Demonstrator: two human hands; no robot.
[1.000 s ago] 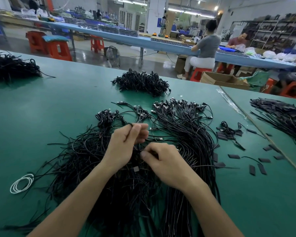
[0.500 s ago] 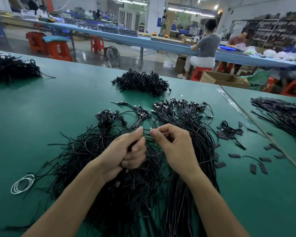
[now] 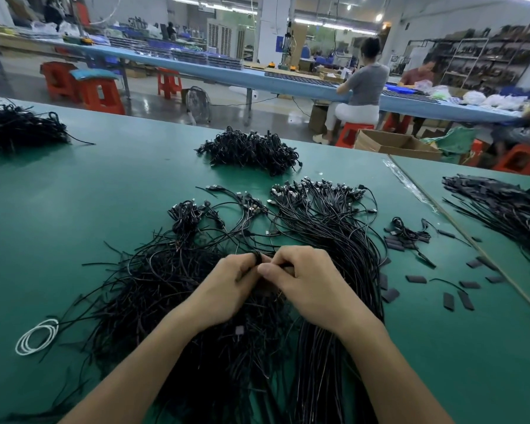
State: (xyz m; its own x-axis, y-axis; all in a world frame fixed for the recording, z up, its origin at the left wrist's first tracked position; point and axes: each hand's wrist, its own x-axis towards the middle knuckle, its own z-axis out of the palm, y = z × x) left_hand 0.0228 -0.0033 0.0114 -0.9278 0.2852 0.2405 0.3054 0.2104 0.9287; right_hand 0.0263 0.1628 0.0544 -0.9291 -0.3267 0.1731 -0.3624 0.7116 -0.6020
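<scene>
The left hand [image 3: 227, 290] and right hand [image 3: 314, 286] were both curled, their fingertips meeting to pinch one thin black cable [image 3: 258, 257] between them. It sat just above the heap of cables [image 3: 166, 286] on the green desk [image 3: 74, 209]. Half a second before, the hands had been slightly apart and farther up the heap; now they touched. A white coil [image 3: 37, 336] lay off to the left.
</scene>
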